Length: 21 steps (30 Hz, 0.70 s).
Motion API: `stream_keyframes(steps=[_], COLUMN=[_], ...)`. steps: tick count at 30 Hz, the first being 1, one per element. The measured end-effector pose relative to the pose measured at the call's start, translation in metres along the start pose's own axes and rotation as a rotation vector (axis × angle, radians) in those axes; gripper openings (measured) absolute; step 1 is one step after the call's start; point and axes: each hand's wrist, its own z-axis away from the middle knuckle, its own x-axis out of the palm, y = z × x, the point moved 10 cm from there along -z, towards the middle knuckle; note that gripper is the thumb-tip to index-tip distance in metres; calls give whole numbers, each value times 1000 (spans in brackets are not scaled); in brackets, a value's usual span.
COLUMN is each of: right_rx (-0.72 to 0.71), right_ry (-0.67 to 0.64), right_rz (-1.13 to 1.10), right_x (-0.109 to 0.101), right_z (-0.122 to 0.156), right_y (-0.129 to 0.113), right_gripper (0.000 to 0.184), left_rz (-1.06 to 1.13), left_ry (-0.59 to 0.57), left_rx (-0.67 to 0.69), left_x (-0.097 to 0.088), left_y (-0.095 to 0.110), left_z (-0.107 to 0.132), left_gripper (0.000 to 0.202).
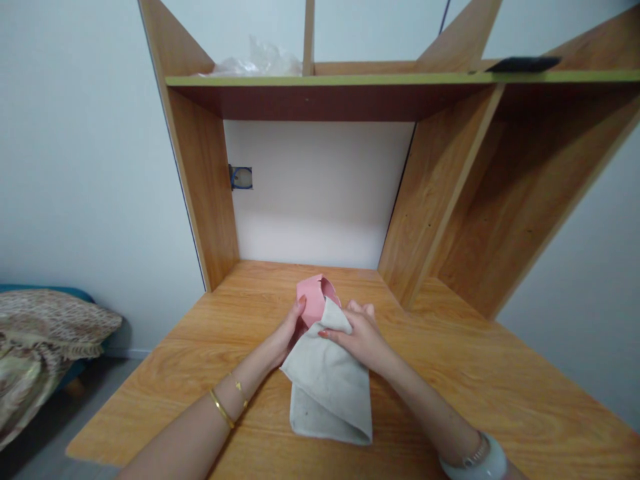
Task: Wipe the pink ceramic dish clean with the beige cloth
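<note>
A pink container [312, 298], hollow with an open end facing right, is tilted above the desk. My left hand [291, 327] is closed around its left and lower side, thumb on the outer wall. My right hand [357, 330] grips a pale grey cloth [330, 380] between thumb and fingers, at the container's open end. A corner of the cloth touches the rim; the rest hangs down toward the desk, folded over itself. The fingertips of my left hand are hidden behind the container.
Around me is a wood-grain desk [200, 373] with upright side panels [440, 193] and a green-edged shelf [360, 80] above. Clear plastic wrapping [260, 61] and a dark flat object [524, 64] lie on the shelf. An uncovered wall socket box [242, 178] is at the back left. A patterned cloth [45, 333] covers furniture at far left.
</note>
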Motion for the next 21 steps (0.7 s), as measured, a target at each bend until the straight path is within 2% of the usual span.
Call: stream_keyframes(steps=[2,5,9,13,17,19,21], right_rx=[-91,-192,-235,-196,-79,12,85], right_ry=[-43,-87,-112,-87,-6,40,76], right_rz=[60,139,214,151,15,-69,-156], right_x=[0,0,1,0,-2,-4,-5], right_z=[1,3,5,6,3,2,2], right_y=[-11,-23,-28,-22,-8,1,9], right_gripper=[18,17,12,12,17,20,23], left_rz=[-7,-69,-157,-146,-111,-121,-177], left_ry=[-12,55,141,31,-99,-98,-32], left_rx=[16,57,43,0,-16,14,58], left_x=[-6,-23,-40,-25,-4,1,-2], left_y=[1,7,8,5,0,2,6], left_z=[-4,-7,-7,-5,-1,1,4], left_gripper=[66,66,77,82,83,76,71])
